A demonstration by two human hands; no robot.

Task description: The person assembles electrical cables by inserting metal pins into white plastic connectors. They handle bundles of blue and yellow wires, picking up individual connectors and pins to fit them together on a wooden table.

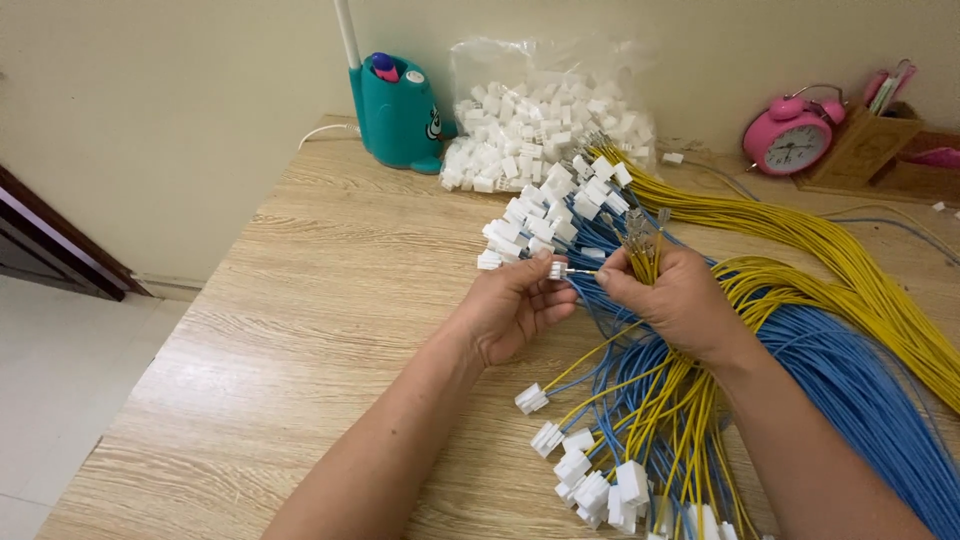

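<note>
The left hand [515, 305] pinches a small white plastic connector [556, 270] between thumb and fingertips, closed on it. Just at its 3 o'clock, the right hand [675, 300] is clamped around a bunch of yellow wires [645, 255], their bare metal terminals sticking up above the fist, while its thumb and forefinger hold one terminal [580, 271] level, its tip at the connector. The two hands sit close together above the wooden desk [330, 300].

At 6 o'clock from the hands lie finished yellow and blue leads with white housings [590, 480]. At 12 o'clock more white housings [555, 215] fan out on blue wires. A thick blue wire bundle [860, 400] and a long yellow bundle [830, 245] sweep off toward 4 o'clock.

Farther out at 12 o'clock stands a clear bag of loose white connectors [540, 120], with a teal container [395, 110] at 11 o'clock and a pink alarm clock [790, 135] at 2 o'clock.
</note>
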